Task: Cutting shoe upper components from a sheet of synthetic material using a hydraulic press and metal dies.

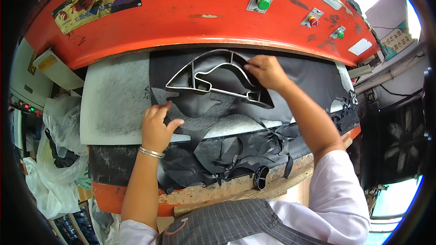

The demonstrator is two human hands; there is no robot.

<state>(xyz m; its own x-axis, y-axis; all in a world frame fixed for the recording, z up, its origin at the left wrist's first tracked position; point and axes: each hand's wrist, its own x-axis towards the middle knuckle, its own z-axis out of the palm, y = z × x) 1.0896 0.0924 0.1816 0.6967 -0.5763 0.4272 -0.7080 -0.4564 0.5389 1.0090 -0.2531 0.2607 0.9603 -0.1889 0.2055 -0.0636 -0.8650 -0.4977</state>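
Observation:
A curved metal cutting die [229,92] with a thin silvery edge and inner braces lies on a black leather-like sheet [315,75]. My right hand [265,71] pinches the die's upper right rim between thumb and fingers. Below the die, a flap of the sheet shows its speckled grey side [195,121], cut with a curved opening. My left hand [159,124] rests at this flap's left end, thumb and fingers apart, not gripping it. The die is out of the left hand's reach by a small gap.
A red machine beam [181,22] with a green button [263,3] and a red button [313,21] spans the far side. Under the sheet lies a whitish cutting board [116,100]. Black offcuts [181,168] heap along the near edge, beside a small die [260,178]. Plastic bags [61,154] hang left.

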